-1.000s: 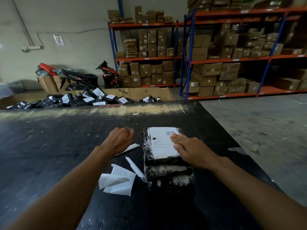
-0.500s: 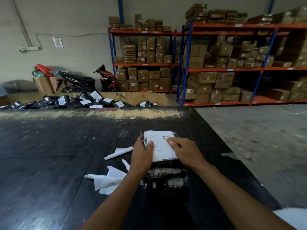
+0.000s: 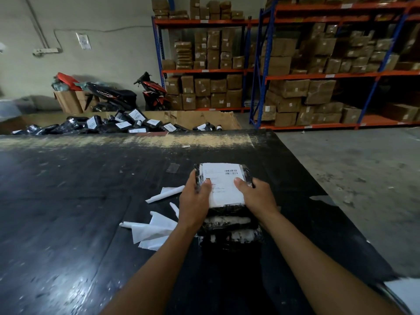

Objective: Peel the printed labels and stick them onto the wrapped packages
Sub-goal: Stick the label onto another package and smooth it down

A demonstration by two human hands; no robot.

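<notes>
The top package of a stack of black-wrapped packages is gripped at both sides, near the middle of the dark worktop. The left hand is curled round its left edge and the right hand round its right edge. Each thumb is pressed on the white label, which lies across the upper face. Whether the package is lifted clear of the stack cannot be told. Loose white backing papers are noted just left of the stack. A heap of labelled packages is seen in a cardboard bin beyond the far edge.
</notes>
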